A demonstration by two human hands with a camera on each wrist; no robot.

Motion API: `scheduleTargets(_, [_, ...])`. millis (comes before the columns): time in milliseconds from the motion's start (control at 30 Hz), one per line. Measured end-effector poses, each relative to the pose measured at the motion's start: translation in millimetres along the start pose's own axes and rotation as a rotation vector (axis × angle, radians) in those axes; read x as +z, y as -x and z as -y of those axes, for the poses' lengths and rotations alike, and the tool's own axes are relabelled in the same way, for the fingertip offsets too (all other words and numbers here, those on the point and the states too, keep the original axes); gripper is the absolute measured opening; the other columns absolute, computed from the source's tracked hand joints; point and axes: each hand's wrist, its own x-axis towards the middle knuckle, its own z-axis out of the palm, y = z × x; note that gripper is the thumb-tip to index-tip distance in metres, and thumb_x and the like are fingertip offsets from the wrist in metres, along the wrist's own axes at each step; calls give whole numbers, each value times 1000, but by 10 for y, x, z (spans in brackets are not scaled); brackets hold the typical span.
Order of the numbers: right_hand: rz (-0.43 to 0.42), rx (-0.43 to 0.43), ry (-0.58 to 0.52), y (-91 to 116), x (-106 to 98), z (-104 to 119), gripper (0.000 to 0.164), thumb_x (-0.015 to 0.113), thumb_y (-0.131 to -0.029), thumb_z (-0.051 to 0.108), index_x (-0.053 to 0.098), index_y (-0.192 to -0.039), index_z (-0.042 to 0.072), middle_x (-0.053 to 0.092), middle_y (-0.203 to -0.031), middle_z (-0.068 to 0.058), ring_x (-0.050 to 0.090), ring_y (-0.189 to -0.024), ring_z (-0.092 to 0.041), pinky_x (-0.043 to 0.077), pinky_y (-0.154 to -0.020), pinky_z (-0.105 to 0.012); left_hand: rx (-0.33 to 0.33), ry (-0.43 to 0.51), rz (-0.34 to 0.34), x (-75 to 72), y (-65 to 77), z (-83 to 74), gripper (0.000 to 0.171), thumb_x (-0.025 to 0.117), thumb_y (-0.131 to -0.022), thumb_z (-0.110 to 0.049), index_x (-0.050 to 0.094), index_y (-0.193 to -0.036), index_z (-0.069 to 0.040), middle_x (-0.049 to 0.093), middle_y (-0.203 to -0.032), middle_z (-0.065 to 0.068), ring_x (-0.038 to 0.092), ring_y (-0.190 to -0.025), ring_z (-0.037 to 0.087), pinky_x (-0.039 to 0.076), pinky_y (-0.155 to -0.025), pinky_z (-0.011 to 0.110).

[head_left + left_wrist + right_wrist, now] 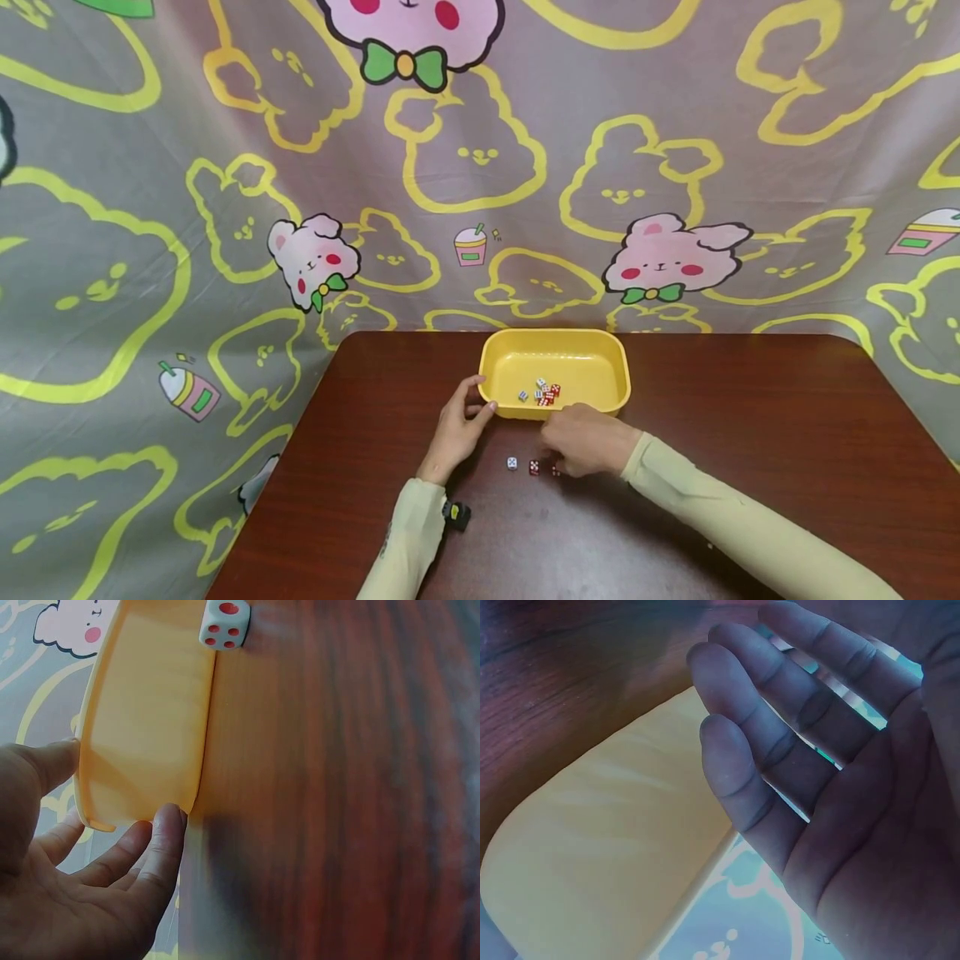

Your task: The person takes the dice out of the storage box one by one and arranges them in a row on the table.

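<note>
My left hand [453, 433] holds the left end of the yellow plastic tub [624, 375]. In the left wrist view, its thumb [56, 765] touches the rim and its fingers lie against the end wall. Just in front of the tub, my right hand [588, 440] is over the table, fingers bent loosely. The right wrist view shows nothing in the palm [885, 847]; the thumb is hidden there. A white die [512, 463] and a red die [534, 467] stand in a row with another red die [556, 471], partly covered by the right hand.
Several white and red dice [542, 384] lie in the tub. The brown wood-look table [750, 400] runs up to a cartoon-printed cloth [675, 100] at the back and left. A black device [456, 515] sits at the left wrist.
</note>
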Motion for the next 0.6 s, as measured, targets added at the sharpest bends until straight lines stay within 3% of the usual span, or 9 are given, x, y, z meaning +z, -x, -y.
scheduleTargets(267, [19, -3, -4, -12, -69, -4, 18, 82, -67, 25, 64, -70, 29, 64, -67, 11, 50, -55, -10, 42, -50, -31, 1, -6, 0, -1, 1, 0, 49, 64, -94, -22, 46, -139, -16, 60, -123, 15, 66, -101, 28, 55, -84, 38])
scheduleTargets(600, [18, -27, -1, -30, -165, -28, 18, 81, -68, 21, 66, -75, 28, 65, -69, 12, 55, -59, -12, 45, -53, -31, 3, -7, -7, -6, -3, 3, 49, 65, -94, -22, 46, -139, -17, 61, -124, 15, 67, -100, 27, 55, -81, 35])
